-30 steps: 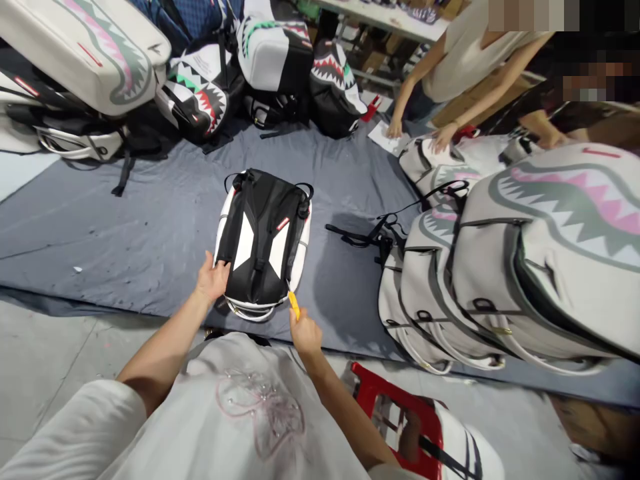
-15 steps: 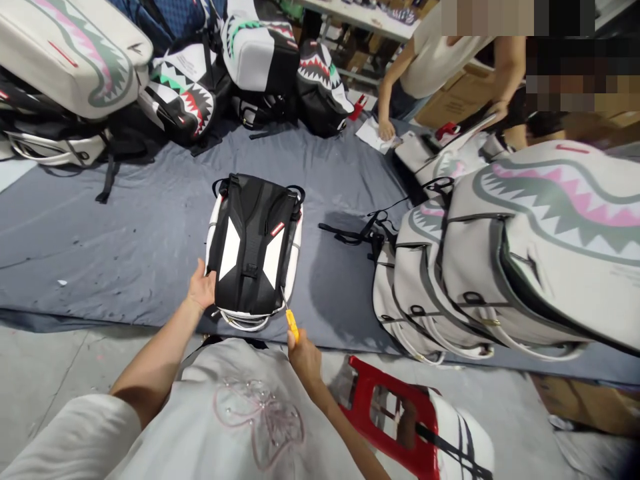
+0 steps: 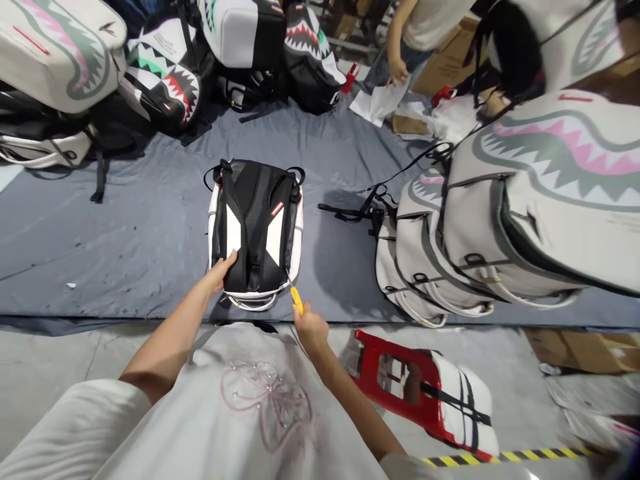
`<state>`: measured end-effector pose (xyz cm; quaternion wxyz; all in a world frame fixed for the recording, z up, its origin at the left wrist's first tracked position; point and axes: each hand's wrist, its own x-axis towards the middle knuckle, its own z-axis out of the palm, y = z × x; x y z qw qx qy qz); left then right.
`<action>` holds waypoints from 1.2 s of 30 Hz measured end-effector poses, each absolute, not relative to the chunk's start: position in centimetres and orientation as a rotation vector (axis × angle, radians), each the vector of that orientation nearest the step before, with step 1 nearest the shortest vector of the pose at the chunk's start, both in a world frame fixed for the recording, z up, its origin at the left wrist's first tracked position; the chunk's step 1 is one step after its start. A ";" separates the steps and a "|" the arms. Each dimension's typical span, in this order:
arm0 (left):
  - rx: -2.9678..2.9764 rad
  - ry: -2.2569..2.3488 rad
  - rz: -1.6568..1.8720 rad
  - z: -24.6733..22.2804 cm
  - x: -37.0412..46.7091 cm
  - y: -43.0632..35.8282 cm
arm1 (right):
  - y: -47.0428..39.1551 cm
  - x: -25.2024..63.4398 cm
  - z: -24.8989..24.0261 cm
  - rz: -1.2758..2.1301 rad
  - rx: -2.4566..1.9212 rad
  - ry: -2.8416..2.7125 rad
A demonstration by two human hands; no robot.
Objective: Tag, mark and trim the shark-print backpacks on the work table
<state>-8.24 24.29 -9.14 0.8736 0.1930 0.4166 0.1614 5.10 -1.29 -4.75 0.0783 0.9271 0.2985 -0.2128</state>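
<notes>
A small black and white backpack (image 3: 257, 227) lies on the grey cloth of the table, its strap side up and its white handle toward me. My left hand (image 3: 220, 272) rests on the backpack's lower left side, thumb over the white strap patch; its other fingers are partly hidden against the bag. In my right hand (image 3: 311, 328) is a yellow-handled tool (image 3: 297, 300), whose thin metal tip touches the bag's lower right edge.
Large beige backpacks (image 3: 540, 193) stand along the right. More shark-print backpacks (image 3: 170, 73) line the back left. A person's hand (image 3: 398, 71) is over white paper (image 3: 377, 103) at the far side. A red stool (image 3: 400, 387) stands on the floor below the table's front edge.
My left hand has moved from beside the bag onto its lower left strap area. Across the table, a beige backpack has been lifted, uncovering papers. The camera view has shifted.
</notes>
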 end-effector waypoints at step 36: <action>1.856 0.490 0.361 -4.6 -10.2 14.6 | -4.4 -3.4 -0.2 -1.017 2.820 0.895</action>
